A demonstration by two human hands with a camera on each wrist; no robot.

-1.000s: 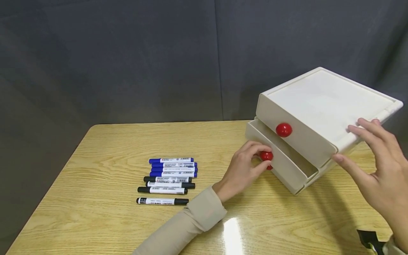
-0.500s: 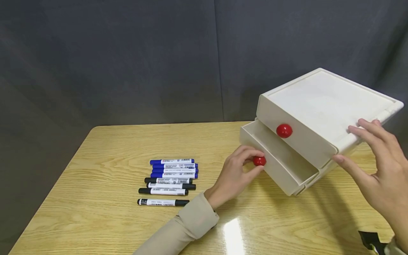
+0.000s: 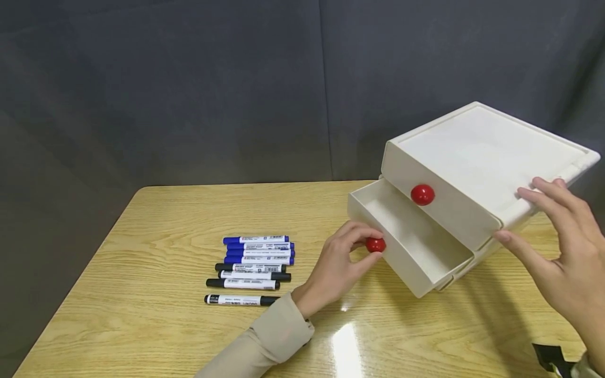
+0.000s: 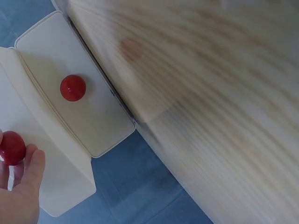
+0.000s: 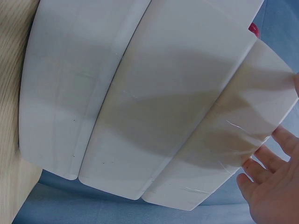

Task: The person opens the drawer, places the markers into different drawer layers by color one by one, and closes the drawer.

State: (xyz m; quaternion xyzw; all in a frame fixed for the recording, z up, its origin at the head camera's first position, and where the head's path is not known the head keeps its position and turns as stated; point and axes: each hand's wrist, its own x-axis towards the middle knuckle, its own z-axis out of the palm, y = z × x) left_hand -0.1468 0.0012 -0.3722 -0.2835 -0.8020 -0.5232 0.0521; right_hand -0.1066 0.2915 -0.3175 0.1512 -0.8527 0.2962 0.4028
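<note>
A white drawer cabinet point(image 3: 491, 152) with red round knobs stands on the right of the table. My left hand point(image 3: 336, 265) pinches the red knob point(image 3: 375, 245) of the middle drawer point(image 3: 402, 254) between thumb and fingers. That drawer is partly out, and its visible inside is bare. Above it, the top drawer point(image 3: 444, 205) is closed, its knob point(image 3: 422, 195) untouched. The left wrist view also shows the closed bottom drawer with its knob point(image 4: 73, 87), mostly hidden in the head view. My right hand point(image 3: 562, 252) rests spread fingers on the cabinet's top edge, thumb by the front corner.
Several blue-capped markers point(image 3: 259, 253) and black-capped markers point(image 3: 243, 284) lie in a row on the wooden table point(image 3: 156, 252), left of the cabinet. A dark curtain point(image 3: 212, 94) hangs behind the table. A black strap-like piece point(image 3: 550, 358) shows by the right sleeve.
My left hand has drawn the middle drawer farther out, toward the lower left, so more of its inside shows. The right hand and the cabinet body have stayed in place.
</note>
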